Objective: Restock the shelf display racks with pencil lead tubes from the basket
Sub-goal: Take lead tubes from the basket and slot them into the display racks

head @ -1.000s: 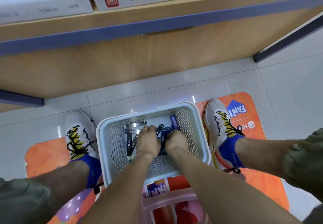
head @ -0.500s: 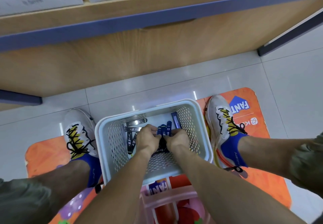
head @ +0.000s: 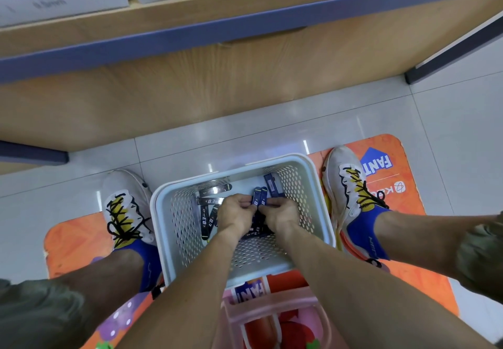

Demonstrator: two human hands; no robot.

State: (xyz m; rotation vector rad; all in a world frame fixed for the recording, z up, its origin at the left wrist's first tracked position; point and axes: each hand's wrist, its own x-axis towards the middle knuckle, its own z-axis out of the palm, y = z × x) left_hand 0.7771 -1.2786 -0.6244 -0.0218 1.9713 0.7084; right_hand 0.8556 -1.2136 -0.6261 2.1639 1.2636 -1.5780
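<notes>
Both bare forearms reach forward and down, converging so the 2 hands sit knuckle to knuckle. The left hand [head: 236, 212] is curled, its fingers pinching the tubes [head: 259, 197]. The right hand [head: 280, 214] mirrors it, fingers curled onto the same tubes, backs of both hands facing up.

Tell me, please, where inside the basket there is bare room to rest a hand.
The basket floor is bare along the near wall, below both wrists. The middle is crowded: left hand and right hand pinch blue tubes, with black tubes on the left.
</notes>
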